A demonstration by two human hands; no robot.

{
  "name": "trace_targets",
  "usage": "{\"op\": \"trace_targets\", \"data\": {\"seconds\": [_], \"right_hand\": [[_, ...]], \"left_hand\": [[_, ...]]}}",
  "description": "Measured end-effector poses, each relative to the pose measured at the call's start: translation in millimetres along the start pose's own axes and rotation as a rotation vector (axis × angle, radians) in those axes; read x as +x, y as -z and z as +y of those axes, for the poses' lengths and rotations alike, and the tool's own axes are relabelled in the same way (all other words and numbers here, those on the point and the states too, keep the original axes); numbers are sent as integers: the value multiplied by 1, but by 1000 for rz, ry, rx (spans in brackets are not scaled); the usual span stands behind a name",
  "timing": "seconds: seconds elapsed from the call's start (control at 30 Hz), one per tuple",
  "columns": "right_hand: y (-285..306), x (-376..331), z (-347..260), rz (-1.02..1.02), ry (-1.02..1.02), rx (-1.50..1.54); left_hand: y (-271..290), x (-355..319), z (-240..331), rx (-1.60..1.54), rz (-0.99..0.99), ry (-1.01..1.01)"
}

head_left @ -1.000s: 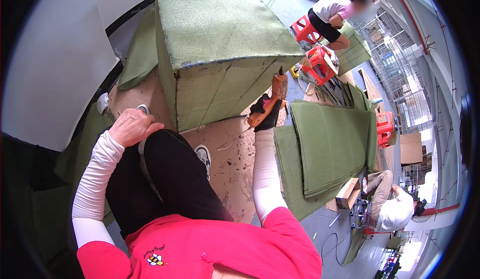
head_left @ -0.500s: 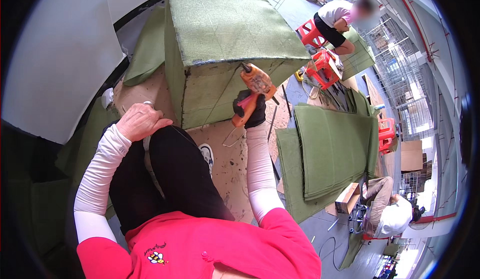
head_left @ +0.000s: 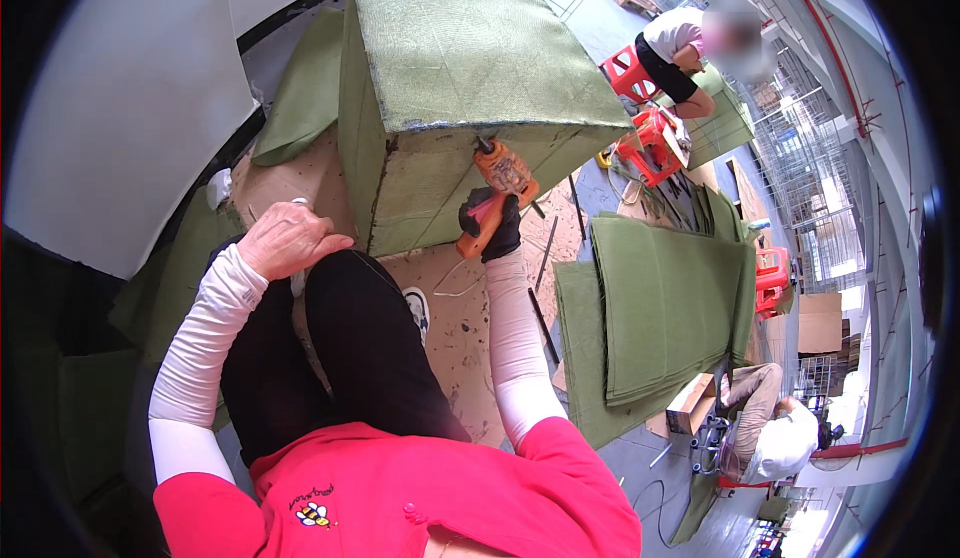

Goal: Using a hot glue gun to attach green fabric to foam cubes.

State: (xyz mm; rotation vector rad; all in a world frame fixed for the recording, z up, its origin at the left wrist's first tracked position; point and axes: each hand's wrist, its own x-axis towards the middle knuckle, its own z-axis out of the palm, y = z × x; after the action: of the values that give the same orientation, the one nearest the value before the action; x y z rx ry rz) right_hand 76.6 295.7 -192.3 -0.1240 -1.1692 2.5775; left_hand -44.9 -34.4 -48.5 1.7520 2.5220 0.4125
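Green, woven-looking material covers the large box (head_left: pixel 490 48) in front of the person, its near face crossed by thin slanting lines and its top front edge dark and rough. Right of the box and closer to the person lies a stack of flat green sheets (head_left: pixel 680 308). Beyond the box's right side a co-worker (head_left: pixel 670 43) in a white top sits bent forward on a red stool (head_left: pixel 628 76). Just beside the box on the left is a loose green panel (head_left: pixel 300 98). An orange glue gun (head_left: pixel 505 170) is held up before the box's near face. The bare left hand (head_left: pixel 287 241), left of the box's near corner and closer to the person, is loosely curled; its fingertips are hidden, so I cannot tell whether they grip anything. Before the box, the dark-gloved right hand (head_left: pixel 504 234) is clamped around the gun's handle. The gun's dark nozzle (head_left: pixel 485 144) points at the box's top front edge; contact cannot be told.
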Motion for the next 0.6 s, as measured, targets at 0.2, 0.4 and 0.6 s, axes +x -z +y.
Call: {"op": "trace_targets", "data": {"seconds": [0.2,0.4,0.6], "right_hand": [[22,-16,10,-226,-60,182],[-12,-11,7,-346,-155,192],[-80,-1,13,-272,-157,165]], "left_hand": [[1,0,-1,5,14,-11],[1,-2,-1,-11,26,-8],[2,-4,-5,3,-16,2]]}}
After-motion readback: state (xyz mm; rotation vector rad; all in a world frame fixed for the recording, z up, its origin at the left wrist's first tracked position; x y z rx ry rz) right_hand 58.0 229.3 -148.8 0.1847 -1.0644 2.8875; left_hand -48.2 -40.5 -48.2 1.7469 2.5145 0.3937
